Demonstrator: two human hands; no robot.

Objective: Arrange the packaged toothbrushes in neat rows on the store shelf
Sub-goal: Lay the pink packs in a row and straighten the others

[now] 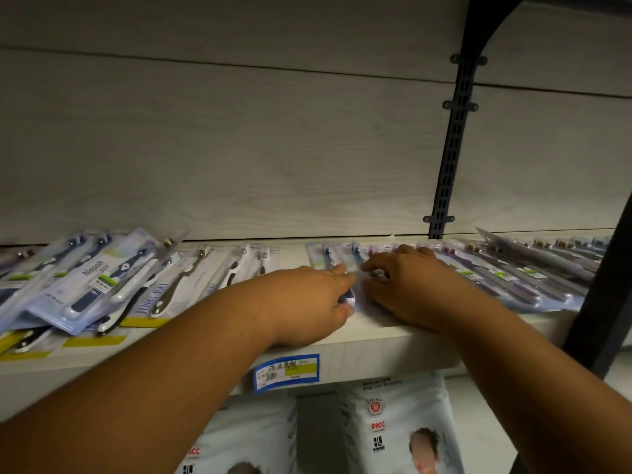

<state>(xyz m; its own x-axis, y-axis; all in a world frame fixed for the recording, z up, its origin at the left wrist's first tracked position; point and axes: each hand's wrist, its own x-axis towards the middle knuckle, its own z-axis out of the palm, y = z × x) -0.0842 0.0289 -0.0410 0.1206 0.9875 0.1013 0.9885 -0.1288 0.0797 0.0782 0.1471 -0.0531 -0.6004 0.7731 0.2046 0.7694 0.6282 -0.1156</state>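
A toothbrush pack (329, 255) with blue-handled brushes lies flat mid-shelf. My left hand (316, 297) grips its near left edge, fingers over the top and thumb at the front corner. My right hand (408, 282) sits just to the right with bent fingers, pinching the same pack where it meets the purple packs. A row of purple-brush packs (485, 271) overlaps toward the right. On the left, a loose heap of packs (102, 278) lies askew, and white-handled packs (236, 268) sit beside it.
The pale shelf board (393, 347) carries a blue and yellow price label (287, 371) on its front edge. White bagged goods (393, 425) hang below. A black slotted upright (449, 148) runs up the back panel, and a dark post (602, 302) stands at the right.
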